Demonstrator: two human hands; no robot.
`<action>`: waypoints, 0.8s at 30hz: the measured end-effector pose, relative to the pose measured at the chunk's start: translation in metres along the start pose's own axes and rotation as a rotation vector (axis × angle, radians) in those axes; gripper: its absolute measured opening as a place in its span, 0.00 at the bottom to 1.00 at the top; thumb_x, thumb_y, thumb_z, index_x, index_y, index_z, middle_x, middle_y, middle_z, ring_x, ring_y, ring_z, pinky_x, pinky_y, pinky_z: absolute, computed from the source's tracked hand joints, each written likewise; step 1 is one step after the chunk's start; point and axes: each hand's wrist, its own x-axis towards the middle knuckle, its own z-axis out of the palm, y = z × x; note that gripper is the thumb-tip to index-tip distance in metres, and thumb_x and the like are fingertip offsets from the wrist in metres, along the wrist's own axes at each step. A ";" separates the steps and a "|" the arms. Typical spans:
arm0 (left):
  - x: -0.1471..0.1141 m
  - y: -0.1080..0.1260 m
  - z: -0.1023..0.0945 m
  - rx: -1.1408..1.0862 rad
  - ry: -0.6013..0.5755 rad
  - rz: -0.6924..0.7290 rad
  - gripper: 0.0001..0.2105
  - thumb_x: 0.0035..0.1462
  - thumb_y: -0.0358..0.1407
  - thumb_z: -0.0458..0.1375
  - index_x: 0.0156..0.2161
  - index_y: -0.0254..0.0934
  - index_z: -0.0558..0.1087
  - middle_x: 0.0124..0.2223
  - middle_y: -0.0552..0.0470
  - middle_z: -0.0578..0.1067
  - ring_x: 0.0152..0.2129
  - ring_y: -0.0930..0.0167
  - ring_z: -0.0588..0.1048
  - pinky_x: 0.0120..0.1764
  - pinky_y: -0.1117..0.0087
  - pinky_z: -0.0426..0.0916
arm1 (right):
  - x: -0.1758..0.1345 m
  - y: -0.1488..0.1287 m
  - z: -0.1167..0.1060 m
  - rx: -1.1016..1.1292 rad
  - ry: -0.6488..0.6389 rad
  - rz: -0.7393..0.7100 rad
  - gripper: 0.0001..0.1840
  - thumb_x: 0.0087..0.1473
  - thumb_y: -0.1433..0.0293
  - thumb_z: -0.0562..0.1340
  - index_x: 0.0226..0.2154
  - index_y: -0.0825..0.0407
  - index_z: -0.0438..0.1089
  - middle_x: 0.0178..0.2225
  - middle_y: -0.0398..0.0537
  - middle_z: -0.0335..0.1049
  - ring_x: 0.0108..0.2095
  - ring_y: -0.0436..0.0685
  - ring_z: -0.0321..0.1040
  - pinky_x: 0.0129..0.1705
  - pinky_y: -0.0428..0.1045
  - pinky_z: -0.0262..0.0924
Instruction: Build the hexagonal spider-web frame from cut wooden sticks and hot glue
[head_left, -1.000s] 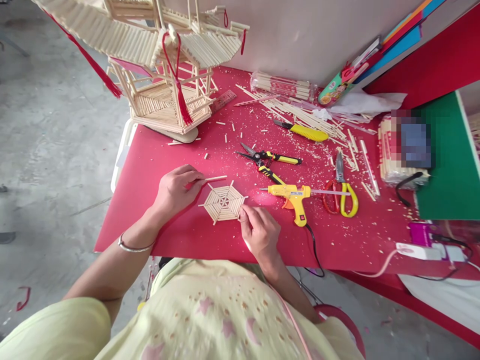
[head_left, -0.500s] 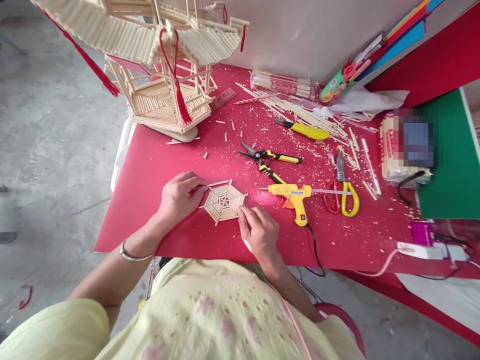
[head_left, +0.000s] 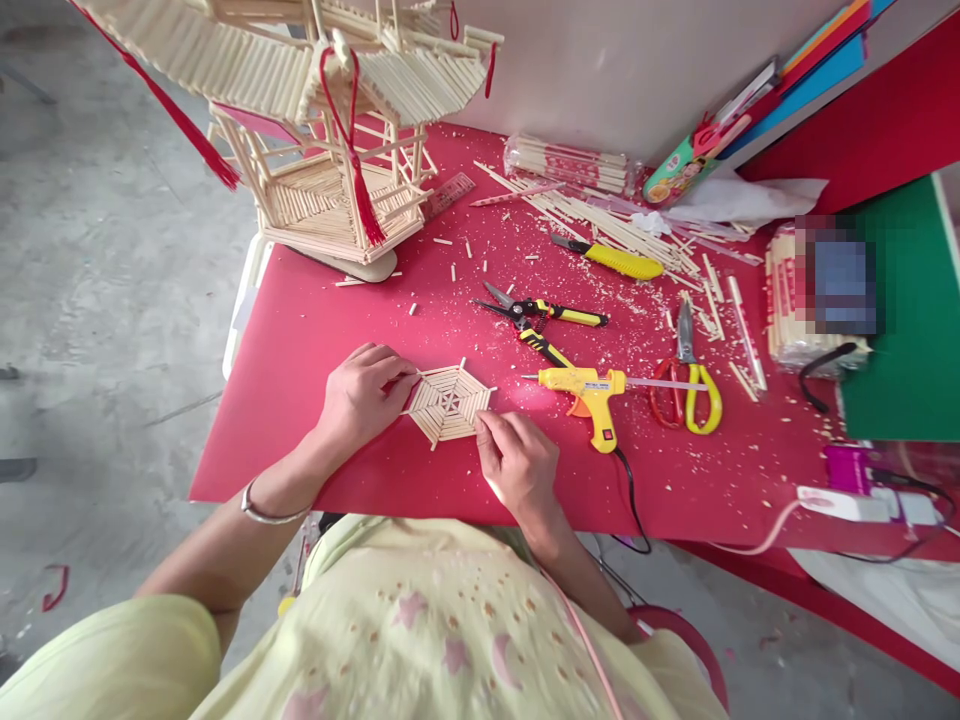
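A flat six-sided panel of thin wooden sticks (head_left: 450, 403), laid in a web pattern, lies on the red table in front of me. My left hand (head_left: 367, 392) pinches it at its upper left corner, thumb and forefinger together. On the opposite side, my right hand (head_left: 519, 455) has its fingertips closed on the lower right corner. A yellow glue gun (head_left: 596, 390) with a clear glue stick in its back lies to the right of my right hand. Beyond the panel, black-and-yellow pruning shears (head_left: 534, 318) rest with blades apart.
A stick-built pavilion (head_left: 337, 215) with red tassels stands at the back left. Farther right lie a yellow utility knife (head_left: 622, 261), scissors (head_left: 685, 375), loose sticks (head_left: 600, 225) and a wrapped stick bundle (head_left: 568, 165). A power strip (head_left: 844, 504) sits near the right edge.
Both hands keep their hold on the stick panel, which stays in place. The whole view has shifted very slightly.
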 end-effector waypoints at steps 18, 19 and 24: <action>0.001 0.003 0.000 -0.010 0.001 -0.015 0.09 0.65 0.35 0.58 0.36 0.40 0.81 0.35 0.50 0.81 0.34 0.67 0.76 0.39 0.66 0.71 | 0.001 0.000 0.000 0.001 -0.008 0.003 0.09 0.68 0.67 0.62 0.45 0.50 0.78 0.32 0.46 0.77 0.32 0.52 0.73 0.38 0.47 0.62; 0.001 0.003 0.000 -0.007 0.005 -0.008 0.09 0.65 0.35 0.58 0.35 0.40 0.80 0.35 0.50 0.81 0.34 0.67 0.76 0.39 0.66 0.71 | 0.001 0.000 0.000 -0.003 -0.009 0.004 0.09 0.68 0.67 0.62 0.45 0.50 0.78 0.32 0.46 0.77 0.32 0.52 0.73 0.38 0.47 0.62; 0.000 0.003 0.001 0.002 -0.003 -0.029 0.08 0.65 0.35 0.58 0.36 0.40 0.81 0.36 0.50 0.81 0.35 0.67 0.77 0.38 0.67 0.71 | 0.000 0.000 0.000 -0.003 -0.012 0.006 0.09 0.68 0.67 0.62 0.46 0.49 0.78 0.33 0.46 0.78 0.33 0.52 0.73 0.38 0.47 0.62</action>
